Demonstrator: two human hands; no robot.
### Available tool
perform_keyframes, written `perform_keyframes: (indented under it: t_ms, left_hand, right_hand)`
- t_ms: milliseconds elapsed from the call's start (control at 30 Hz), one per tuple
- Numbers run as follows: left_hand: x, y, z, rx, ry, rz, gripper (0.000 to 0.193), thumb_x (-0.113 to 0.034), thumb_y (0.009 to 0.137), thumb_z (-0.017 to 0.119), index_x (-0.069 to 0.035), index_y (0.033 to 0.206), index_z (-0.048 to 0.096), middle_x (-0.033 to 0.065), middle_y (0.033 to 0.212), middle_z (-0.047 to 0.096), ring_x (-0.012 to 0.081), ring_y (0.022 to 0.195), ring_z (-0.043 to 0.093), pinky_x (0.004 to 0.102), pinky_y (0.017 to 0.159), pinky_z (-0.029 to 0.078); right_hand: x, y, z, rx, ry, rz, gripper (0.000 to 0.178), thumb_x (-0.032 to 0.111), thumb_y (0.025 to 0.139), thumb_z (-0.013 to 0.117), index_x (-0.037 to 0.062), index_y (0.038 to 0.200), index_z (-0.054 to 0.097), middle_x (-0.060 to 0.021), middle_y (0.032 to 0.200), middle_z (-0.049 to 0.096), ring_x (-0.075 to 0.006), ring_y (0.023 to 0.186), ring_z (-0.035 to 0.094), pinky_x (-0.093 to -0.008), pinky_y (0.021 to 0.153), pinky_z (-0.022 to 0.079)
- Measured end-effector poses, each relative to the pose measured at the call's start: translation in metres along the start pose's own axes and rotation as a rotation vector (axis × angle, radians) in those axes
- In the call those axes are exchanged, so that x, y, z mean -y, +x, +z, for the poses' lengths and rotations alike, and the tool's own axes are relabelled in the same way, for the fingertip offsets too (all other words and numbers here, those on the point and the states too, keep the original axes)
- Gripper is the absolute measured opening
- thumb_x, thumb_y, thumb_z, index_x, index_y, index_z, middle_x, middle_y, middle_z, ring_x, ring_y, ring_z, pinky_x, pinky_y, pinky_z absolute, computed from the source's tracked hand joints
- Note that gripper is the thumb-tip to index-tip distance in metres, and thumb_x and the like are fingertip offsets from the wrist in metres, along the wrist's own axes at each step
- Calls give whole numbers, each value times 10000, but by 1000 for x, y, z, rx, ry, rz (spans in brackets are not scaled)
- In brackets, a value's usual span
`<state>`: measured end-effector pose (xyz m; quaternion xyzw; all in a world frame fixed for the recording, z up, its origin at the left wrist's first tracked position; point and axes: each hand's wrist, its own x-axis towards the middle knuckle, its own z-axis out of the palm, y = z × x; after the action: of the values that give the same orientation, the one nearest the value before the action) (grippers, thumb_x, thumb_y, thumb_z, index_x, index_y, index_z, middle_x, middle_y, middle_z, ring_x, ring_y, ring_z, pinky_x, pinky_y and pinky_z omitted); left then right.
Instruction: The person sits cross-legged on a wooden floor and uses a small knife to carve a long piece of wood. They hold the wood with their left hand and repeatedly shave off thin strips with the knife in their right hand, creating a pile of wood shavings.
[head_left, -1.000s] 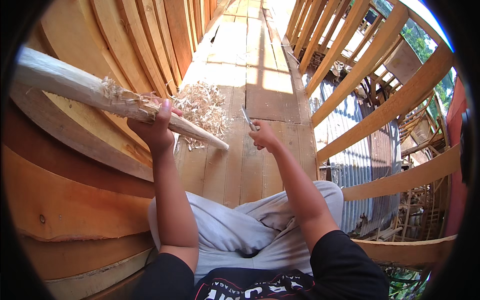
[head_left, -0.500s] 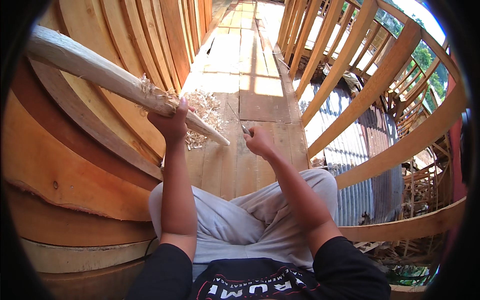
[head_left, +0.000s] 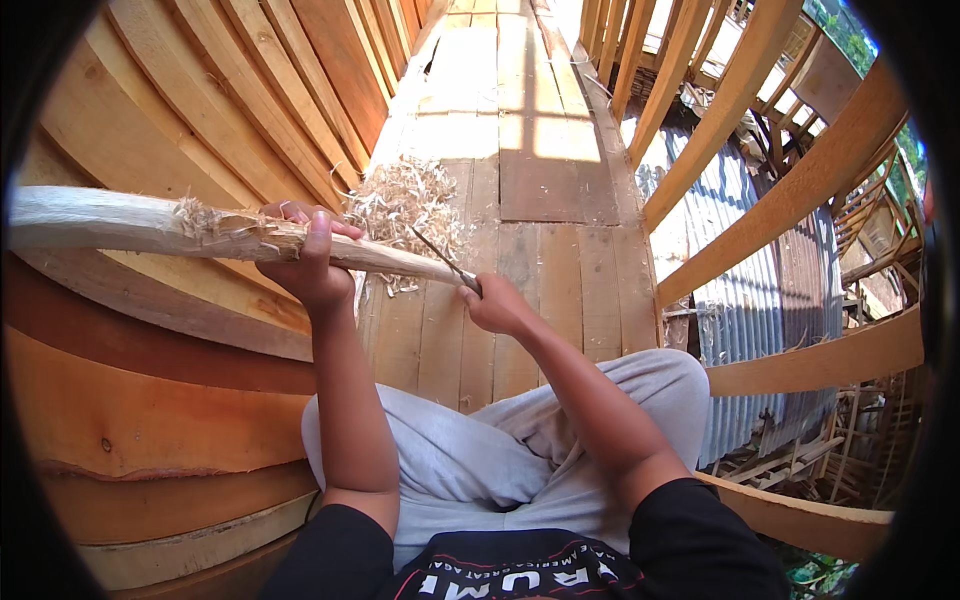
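Note:
My left hand (head_left: 312, 258) is wrapped round a long pale wooden pole (head_left: 115, 218), its thumb on top. The pole runs from the left rim to a narrower end near my right hand. Rough, frayed wood fibres (head_left: 232, 225) stick up from it just left of my grip. My right hand (head_left: 492, 303) is closed round the handle of a knife, whose thin dark blade (head_left: 438, 253) points up and left. The blade crosses the pole's narrow end and seems to touch it. Most of the handle is hidden in my fingers.
Curled wood shavings (head_left: 410, 205) lie heaped on the plank floor (head_left: 490, 350) beyond the pole. A wall of boards (head_left: 170, 420) rises close on the left. On the right stands a wooden railing (head_left: 720, 130), with corrugated metal sheets (head_left: 770, 330) below it.
The pole has swung from a steep slant to nearly level. My right hand has moved slightly down and left, bringing the knife from beside the pole onto its narrow end.

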<state>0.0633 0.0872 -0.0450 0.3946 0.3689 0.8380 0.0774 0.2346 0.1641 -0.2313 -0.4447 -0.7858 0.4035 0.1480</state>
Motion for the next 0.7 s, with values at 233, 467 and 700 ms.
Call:
perform_keyframes:
  t_ms: [233, 467, 700]
  left_hand:
    - [4, 2, -10, 103, -71, -16, 226, -76, 752, 578, -67, 902, 409, 46, 676, 451, 153, 537, 516, 308, 525, 516]
    - [10, 7, -24, 295, -217, -3, 260, -142, 774, 580, -58, 956, 414, 86, 697, 464, 172, 569, 472, 286, 562, 477]
    - [11, 9, -25, 384, -317, -8, 278, -169, 791, 598, -58, 969, 417, 89, 694, 475, 183, 574, 492, 297, 565, 454]
  right_hand:
    - [17, -8, -16, 116, 411, 137, 320, 291, 913, 555, -5, 1026, 598, -237, 900, 645, -395, 878, 625, -444, 773, 473]
    - [25, -7, 0, 139, 178, 30, 295, 258, 987, 450, -15, 935, 547, -179, 777, 587, -306, 777, 603, -410, 708, 462]
    - [15, -9, -6, 286, 232, 204, 424, 285, 1017, 338, -65, 905, 549, -269, 844, 606, -437, 861, 597, -491, 789, 448]
